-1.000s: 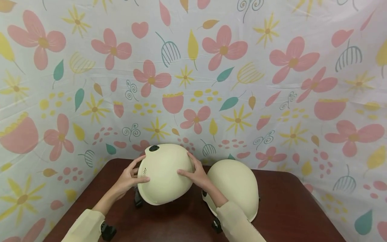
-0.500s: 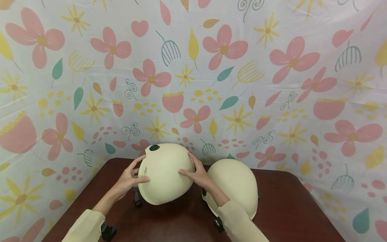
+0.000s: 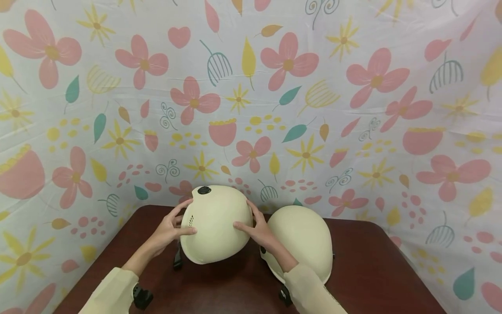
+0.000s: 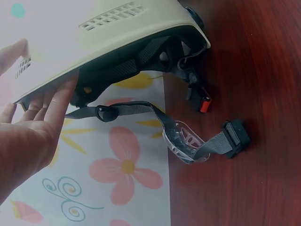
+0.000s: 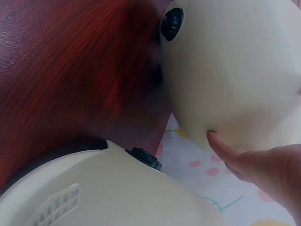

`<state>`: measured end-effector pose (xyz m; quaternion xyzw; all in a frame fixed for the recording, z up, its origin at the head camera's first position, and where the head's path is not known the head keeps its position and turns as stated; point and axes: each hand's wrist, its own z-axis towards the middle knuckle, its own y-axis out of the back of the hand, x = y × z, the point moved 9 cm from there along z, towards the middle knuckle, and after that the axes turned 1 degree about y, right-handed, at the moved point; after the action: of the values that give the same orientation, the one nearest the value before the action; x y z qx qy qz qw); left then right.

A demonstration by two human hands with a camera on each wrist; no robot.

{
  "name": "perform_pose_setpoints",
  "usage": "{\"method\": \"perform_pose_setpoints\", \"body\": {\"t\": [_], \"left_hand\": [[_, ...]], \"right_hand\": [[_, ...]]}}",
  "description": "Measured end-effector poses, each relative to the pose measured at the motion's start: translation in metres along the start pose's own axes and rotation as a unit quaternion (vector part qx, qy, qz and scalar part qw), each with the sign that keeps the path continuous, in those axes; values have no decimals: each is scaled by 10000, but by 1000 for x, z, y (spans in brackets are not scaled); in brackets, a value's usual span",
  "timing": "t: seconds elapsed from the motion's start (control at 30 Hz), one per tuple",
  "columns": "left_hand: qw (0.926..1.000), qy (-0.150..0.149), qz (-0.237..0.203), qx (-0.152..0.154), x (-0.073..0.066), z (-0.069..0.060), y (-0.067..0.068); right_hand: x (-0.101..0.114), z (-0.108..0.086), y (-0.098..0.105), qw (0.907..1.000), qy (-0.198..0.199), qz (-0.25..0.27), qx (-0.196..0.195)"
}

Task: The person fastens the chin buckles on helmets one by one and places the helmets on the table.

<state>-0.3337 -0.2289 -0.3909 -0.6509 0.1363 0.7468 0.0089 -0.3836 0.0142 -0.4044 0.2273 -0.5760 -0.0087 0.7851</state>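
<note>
Apparently you're steadying the tilted helmet [image 3: 219,226], left hand [image 3: 167,231] and right hand [image 3: 259,229] with fingers gripping it (strap [image 4: 134,108] loose); the next move probably wants even support.

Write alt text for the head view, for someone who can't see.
A person's left hand and right hand hold a smooth cream dome-shaped helmet tilted over a dark red-brown table. A second cream helmet rests to its right. Behind hangs a white sheet with pink flowers and yellow leaves.
</note>
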Motion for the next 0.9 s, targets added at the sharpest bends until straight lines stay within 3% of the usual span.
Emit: {"method": "perform_pose_setpoints", "body": {"t": [0.23,0.43,0.57,0.9], "left_hand": [[9999,-100,41,68,-3,0,-1],[9987,-277,243,356,-5,0,-10],[9974,-436,355,445,-7,1,-14],[9974,-460,261,497,-7,4,-15]], "right_hand": [[-3,-3,-4,9997,-99,191,85],[-9,-5,-11,9982,-324,439,245],[-8,-6,-11,9992,-291,256,130],[-4,-6,-7,9997,-179,146,-57]]}}
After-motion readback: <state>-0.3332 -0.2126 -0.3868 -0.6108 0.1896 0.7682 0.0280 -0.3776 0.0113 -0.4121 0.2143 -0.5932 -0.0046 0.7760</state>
